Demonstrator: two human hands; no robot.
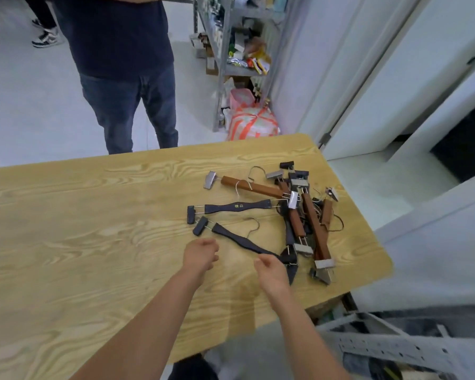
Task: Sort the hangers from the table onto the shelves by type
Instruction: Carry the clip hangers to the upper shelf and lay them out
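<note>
Tabletop, right edge: tangled clip hangers, rigid, light. I grip the bar. Both hands' fingers curled, empty.

small yellow characters on the middle of a black clip hanger, too blurred to read

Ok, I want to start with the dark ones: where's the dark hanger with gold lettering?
The dark hanger with gold lettering lies on the wooden table, at the pile's left edge, below the brown wooden clip hanger.
</note>
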